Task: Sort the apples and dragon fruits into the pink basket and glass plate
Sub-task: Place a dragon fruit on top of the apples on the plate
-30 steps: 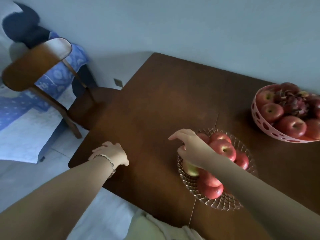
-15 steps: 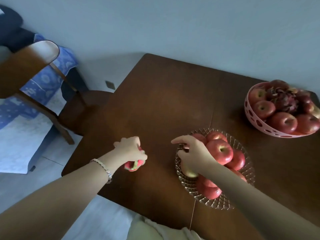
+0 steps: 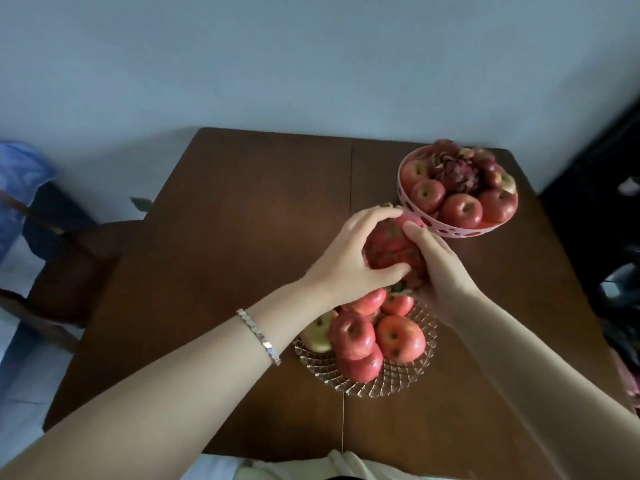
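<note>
Both hands hold one pink dragon fruit (image 3: 391, 245) in the air between the two containers. My left hand (image 3: 349, 258) wraps it from the left; my right hand (image 3: 440, 268) presses it from the right. Below them the glass plate (image 3: 408, 382) carries several red apples (image 3: 400, 337) and one yellowish apple (image 3: 317, 336). The pink basket (image 3: 450, 230) at the back right holds several red apples (image 3: 462, 209) and dark dragon fruits (image 3: 453, 169). The held fruit almost touches the basket's near rim.
The brown wooden table (image 3: 225, 254) stands against a pale wall. A wooden chair (image 3: 72, 258) with blue cloth sits off the left edge. Dark objects crowd the right side beyond the table.
My left hand carried the dragon fruit from the table's left edge up to the middle. My right hand left the plate and joined it on the fruit. The camera turned right.
</note>
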